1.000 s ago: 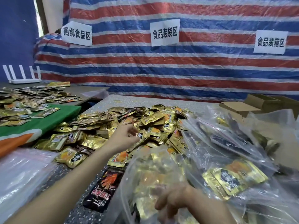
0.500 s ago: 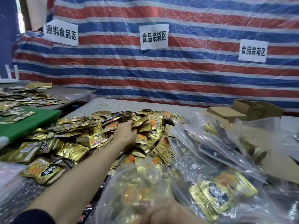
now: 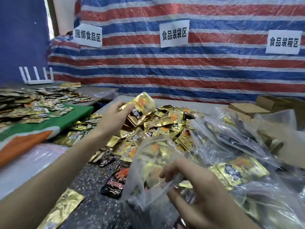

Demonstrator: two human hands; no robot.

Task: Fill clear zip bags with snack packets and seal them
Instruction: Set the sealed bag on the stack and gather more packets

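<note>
Pinched between the curled fingers and thumb of the left hand [image 3: 113,119]: a small bunch of gold snack packets [image 3: 143,105], raised over the heap of gold packets [image 3: 165,126] just beyond and below the fingertips; number in the bunch not countable, black print too blurred to read. Gripped at its open mouth by the curled fingers of the right hand [image 3: 194,184]: one clear zip bag [image 3: 148,164], upright, gold packets inside. Just left of the right fingertips, past the bag, one black packet [image 3: 116,180] with red lettering, unreadable. Right of the right hand, several filled clear bags [image 3: 239,146], count unclear. Left of the left hand, a green cloth [image 3: 79,113] strewn with more packets. Far beyond both hands, fixed to the striped tarp [image 3: 214,71], three white signs: 捆绑食品区 [image 3: 87,36], 食品装袋区 [image 3: 174,34], 食品装箱区 [image 3: 284,42]. Beyond the filled bags, at least two open cardboard boxes [image 3: 247,108].
</note>
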